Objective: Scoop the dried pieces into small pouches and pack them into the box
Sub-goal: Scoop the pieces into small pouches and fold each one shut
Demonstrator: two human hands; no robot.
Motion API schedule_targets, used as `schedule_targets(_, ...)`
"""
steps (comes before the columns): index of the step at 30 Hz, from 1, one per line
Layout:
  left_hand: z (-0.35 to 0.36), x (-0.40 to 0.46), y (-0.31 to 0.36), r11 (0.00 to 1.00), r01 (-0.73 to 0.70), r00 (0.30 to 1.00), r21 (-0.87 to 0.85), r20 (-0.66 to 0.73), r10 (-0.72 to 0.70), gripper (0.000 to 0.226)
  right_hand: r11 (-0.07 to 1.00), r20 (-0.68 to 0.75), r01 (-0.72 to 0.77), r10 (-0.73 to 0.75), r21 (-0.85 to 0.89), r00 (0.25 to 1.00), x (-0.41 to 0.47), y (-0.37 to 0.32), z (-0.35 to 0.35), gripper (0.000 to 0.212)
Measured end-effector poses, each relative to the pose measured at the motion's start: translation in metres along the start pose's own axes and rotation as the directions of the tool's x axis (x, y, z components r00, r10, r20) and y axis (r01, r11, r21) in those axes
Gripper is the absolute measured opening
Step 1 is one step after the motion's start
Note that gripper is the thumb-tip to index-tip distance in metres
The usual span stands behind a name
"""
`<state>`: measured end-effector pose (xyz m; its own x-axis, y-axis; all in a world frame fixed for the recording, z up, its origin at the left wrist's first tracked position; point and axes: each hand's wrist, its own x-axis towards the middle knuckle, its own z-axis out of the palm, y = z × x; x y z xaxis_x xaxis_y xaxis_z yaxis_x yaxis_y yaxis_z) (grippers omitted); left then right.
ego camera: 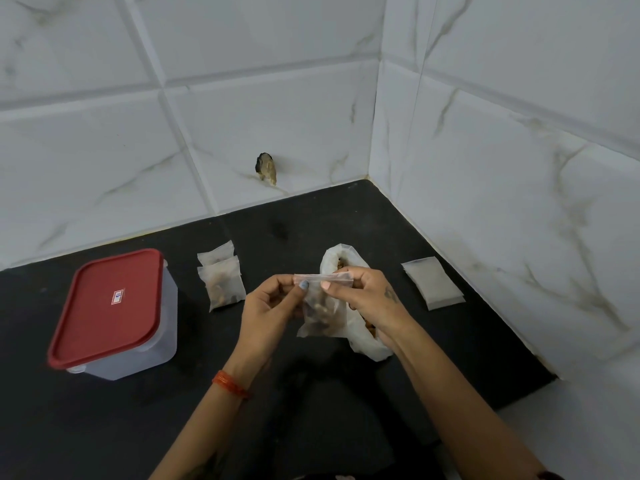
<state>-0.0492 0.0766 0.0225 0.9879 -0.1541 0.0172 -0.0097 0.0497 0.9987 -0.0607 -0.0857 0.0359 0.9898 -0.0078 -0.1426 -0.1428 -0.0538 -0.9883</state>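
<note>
- Both hands meet over the middle of the counter: the left hand (268,306) pinches the left end of a small pouch's folded top edge between thumb and fingers; the right hand (363,292) pinches the right end the same way, thumb in front
- Held pouch (323,311) — thin, translucent, papery white, roughly square; it hangs upright above the counter with brown dried pieces (317,306) showing dimly through its wall; its top strip is creased flat between the two grips
- Behind the right hand lies a larger soft white bag (341,254), crumpled and open at the mouth, brown pieces visible inside
- Two filled pouches (221,278) lie overlapping on the counter, left of the hands, lumpy with dark contents
- Flat, empty pouches (433,282) sit in a neat stack to the right, near the wall — smooth and rectangular
- Box (114,317) stands far left: clear frosted plastic, rounded corners, glossy red lid closed on it with a small label
- Counter (450,341) is matt black stone; white marbled tiles (277,116) with grey veins form the corner behind
</note>
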Motion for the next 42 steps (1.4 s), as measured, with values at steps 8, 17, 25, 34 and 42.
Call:
schedule_targets(8,-0.001,0.0,0.005,1.0,-0.009,1.0,-0.011,-0.012,0.009,0.01,0.999,0.007,-0.014,0.014,0.033,1.0,-0.002,-0.008,0.002,0.005)
schedule_targets(17,0.0,0.001,0.006,1.0,-0.017,1.0,0.004,-0.023,0.018,0.011,0.997,0.018,-0.017,0.015,0.073,1.0,-0.006,-0.012,0.002,0.01)
schedule_targets(25,0.002,0.0,0.006,1.0,-0.031,0.999,-0.001,-0.033,0.031,0.008,0.993,0.019,-0.026,0.024,0.116,1.0,-0.007,-0.013,0.001,0.01)
schedule_targets(34,0.005,-0.001,0.008,0.999,-0.042,0.999,-0.005,-0.02,0.042,0.01,0.988,0.029,-0.064,0.061,0.144,0.998,-0.004,-0.011,0.001,0.009)
schedule_targets(42,0.007,-0.001,0.009,0.999,-0.042,0.999,0.007,-0.005,0.042,0.012,0.986,0.022,-0.06,0.057,0.158,0.998,-0.005,-0.013,0.001,0.009)
